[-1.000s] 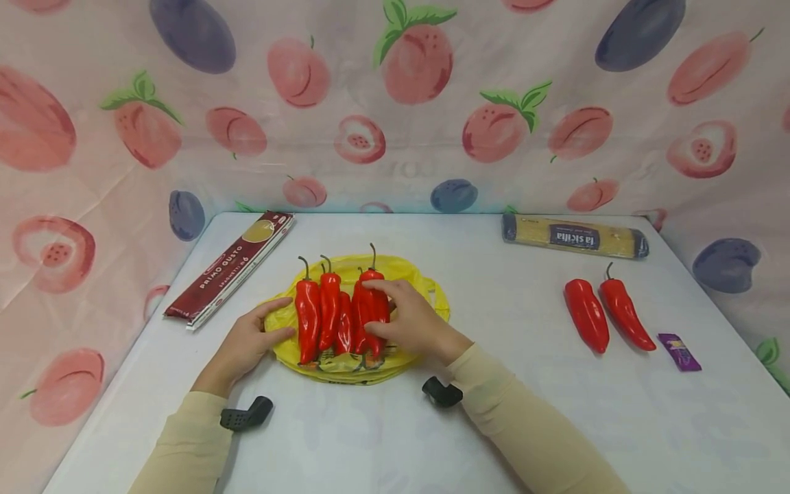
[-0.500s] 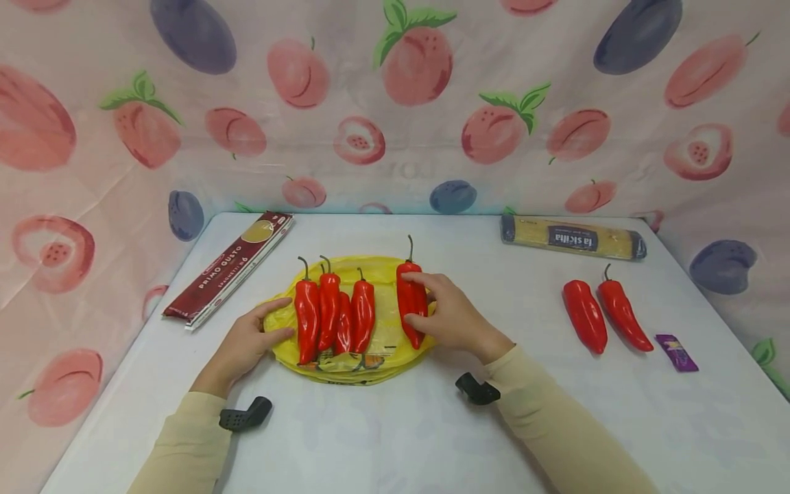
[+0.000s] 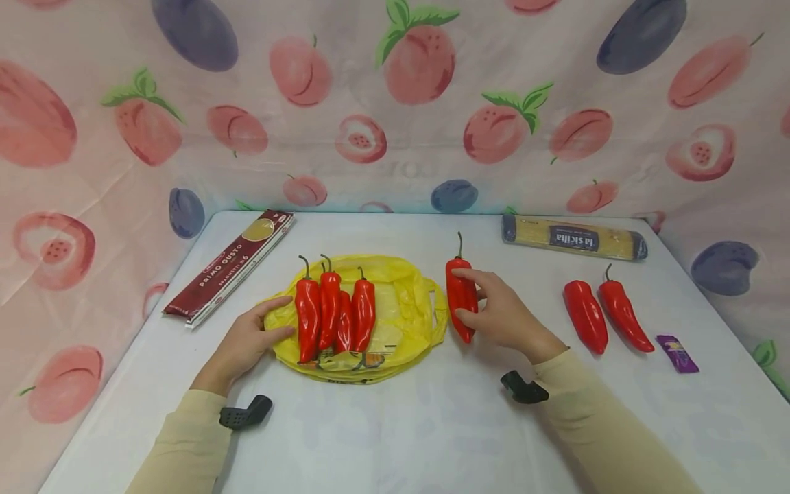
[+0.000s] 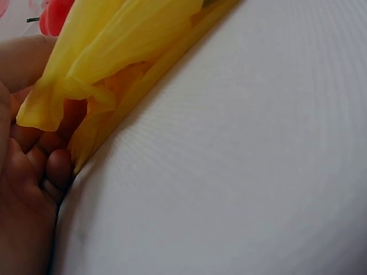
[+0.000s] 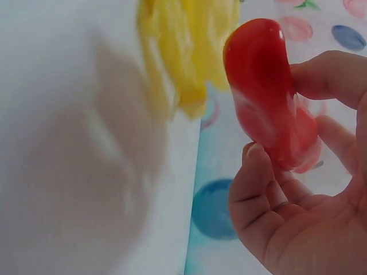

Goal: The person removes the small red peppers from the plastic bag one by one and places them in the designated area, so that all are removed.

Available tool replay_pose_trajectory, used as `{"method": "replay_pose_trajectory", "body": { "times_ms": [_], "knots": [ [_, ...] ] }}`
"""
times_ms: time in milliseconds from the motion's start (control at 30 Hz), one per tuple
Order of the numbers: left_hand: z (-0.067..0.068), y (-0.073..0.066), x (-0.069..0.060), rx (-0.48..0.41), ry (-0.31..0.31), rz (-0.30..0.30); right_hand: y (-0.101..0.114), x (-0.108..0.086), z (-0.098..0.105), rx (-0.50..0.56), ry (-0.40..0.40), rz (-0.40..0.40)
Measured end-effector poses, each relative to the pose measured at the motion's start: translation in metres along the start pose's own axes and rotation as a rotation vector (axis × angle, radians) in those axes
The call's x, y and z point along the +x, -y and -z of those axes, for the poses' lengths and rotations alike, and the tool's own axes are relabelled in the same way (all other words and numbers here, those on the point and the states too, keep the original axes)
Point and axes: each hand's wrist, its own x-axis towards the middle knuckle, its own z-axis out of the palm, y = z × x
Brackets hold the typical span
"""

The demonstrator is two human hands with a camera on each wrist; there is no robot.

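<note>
Several glossy red peppers (image 3: 308,320) lie side by side on a crumpled yellow bag (image 3: 407,322). At the bag's left edge, my left hand (image 3: 243,346) holds it; in the left wrist view its fingers curl by the folds of the yellow bag (image 4: 114,51). My right hand (image 3: 503,317) grips a stemmed red pepper (image 3: 460,298) upright, just right of the bag. The right wrist view shows this red pepper (image 5: 261,80) between thumb and fingers, with a red lobe behind it; whether that is a second pepper, I cannot tell.
Two red peppers (image 3: 585,317) lie at the right beside a small purple packet (image 3: 677,353). A yellow pasta pack (image 3: 574,237) is at the back right, a dark red spaghetti pack (image 3: 230,269) at the back left. Patterned fabric (image 3: 407,137) stands behind the table.
My right hand has moved right from the row of peppers, carrying the gripped red pepper off the bag's right edge. My left hand has stayed at the bag's left edge.
</note>
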Motion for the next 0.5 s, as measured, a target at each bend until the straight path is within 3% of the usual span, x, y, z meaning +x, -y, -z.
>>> {"method": "replay_pose_trajectory", "body": {
  "times_ms": [500],
  "knots": [
    [0.000,0.000,0.000,0.011,0.004,-0.005,-0.042,-0.020,0.032,-0.072,0.031,-0.128]
  ]
}}
